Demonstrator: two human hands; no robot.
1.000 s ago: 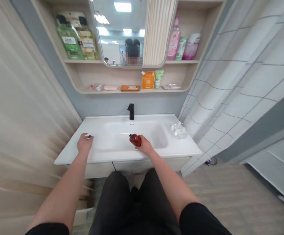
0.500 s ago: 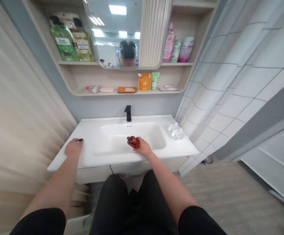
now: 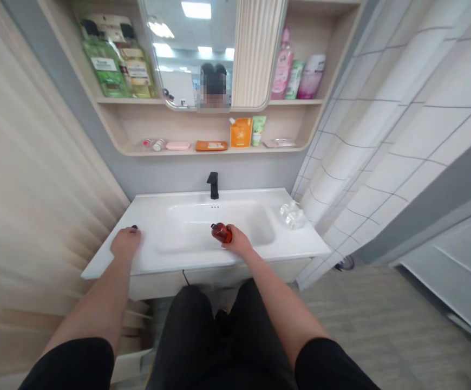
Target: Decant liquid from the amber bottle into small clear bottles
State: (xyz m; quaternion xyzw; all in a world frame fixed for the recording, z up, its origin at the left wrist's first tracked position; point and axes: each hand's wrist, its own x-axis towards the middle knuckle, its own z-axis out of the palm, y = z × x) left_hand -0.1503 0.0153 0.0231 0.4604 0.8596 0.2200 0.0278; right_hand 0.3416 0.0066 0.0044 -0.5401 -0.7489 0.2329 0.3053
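Note:
My right hand is closed around a small amber-brown bottle, held on its side over the front part of the white basin. My left hand rests on the sink's left counter, fingers curled over a small dark object at the fingertips. I cannot make out what that object is. The black faucet stands at the back of the basin, well beyond both hands.
A crumpled clear plastic item lies on the counter's right side. The open shelf above holds an orange pouch, a green tube and flat packets; bottles stand higher up beside the mirror. White tiled wall on the right, ribbed panel on the left.
My left hand slid left along the counter with the small dark object. My right hand kept the amber bottle over the basin. The view shifted slightly.

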